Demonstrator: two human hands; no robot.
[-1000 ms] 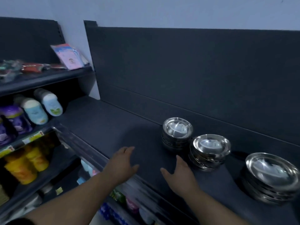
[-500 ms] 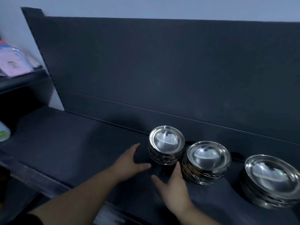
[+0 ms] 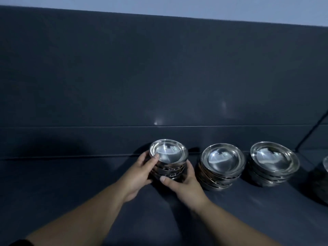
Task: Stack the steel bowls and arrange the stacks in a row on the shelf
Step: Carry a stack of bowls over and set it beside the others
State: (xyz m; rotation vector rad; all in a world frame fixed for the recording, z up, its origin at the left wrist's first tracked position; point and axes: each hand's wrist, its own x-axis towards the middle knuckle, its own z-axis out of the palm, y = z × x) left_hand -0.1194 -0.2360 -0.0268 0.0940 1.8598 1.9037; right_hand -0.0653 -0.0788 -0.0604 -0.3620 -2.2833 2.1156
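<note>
Three stacks of steel bowls stand in a row along the back of the dark shelf (image 3: 71,183). Both hands hold the leftmost stack (image 3: 169,158). My left hand (image 3: 142,172) grips its left side with the thumb on the top rim. My right hand (image 3: 184,183) wraps its front right side, thumb across the lower bowls. The middle stack (image 3: 222,164) stands just right of my right hand, and the right stack (image 3: 273,161) beyond it. Part of a fourth steel bowl (image 3: 325,164) shows at the right edge.
A dark back panel (image 3: 159,77) rises directly behind the stacks. A thin dark rod (image 3: 312,129) slants down at the far right. The shelf surface stretches bare to the left of the held stack.
Both hands have moved forward from the shelf surface and taken hold of the leftmost stack. The view has swung right, so the side shelves with products are out of sight.
</note>
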